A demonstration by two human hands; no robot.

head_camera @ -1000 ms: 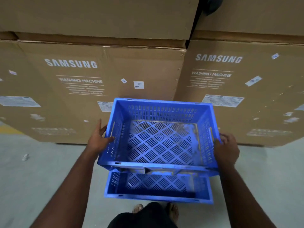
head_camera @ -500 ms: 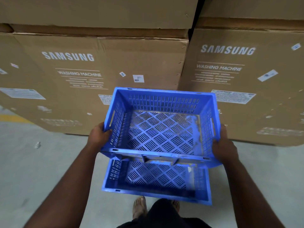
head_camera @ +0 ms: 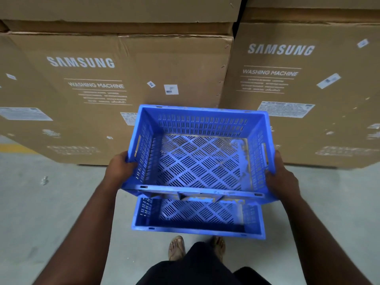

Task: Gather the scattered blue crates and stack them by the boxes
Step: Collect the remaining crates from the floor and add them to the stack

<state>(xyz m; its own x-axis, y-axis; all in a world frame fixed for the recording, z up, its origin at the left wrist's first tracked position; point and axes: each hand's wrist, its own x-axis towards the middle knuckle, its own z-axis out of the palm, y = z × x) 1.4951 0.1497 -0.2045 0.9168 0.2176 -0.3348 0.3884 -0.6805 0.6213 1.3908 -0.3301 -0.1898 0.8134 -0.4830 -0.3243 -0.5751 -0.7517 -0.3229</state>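
Observation:
I hold an empty blue slotted crate [head_camera: 197, 159] in the air by its two short sides. My left hand [head_camera: 121, 168] grips its left wall and my right hand [head_camera: 280, 179] grips its right wall. Below it, a second blue crate [head_camera: 197, 219] sits on the grey floor, its far half hidden by the held one. The held crate is offset toward the boxes, not seated on the lower crate. Large brown cardboard boxes [head_camera: 115, 83] printed with washing machine text stand right behind both crates.
Another tall box [head_camera: 308, 89] stands at the right, with a dark gap between the two. More boxes are stacked on top. A small scrap [head_camera: 44, 180] lies on the concrete floor at left, near a yellow floor line [head_camera: 14, 148]. My feet [head_camera: 176, 246] are just behind the lower crate.
My left hand has closed on the crate's left wall. The held crate has come up and slightly toward me over the lower crate, and the view has shifted closer to the boxes.

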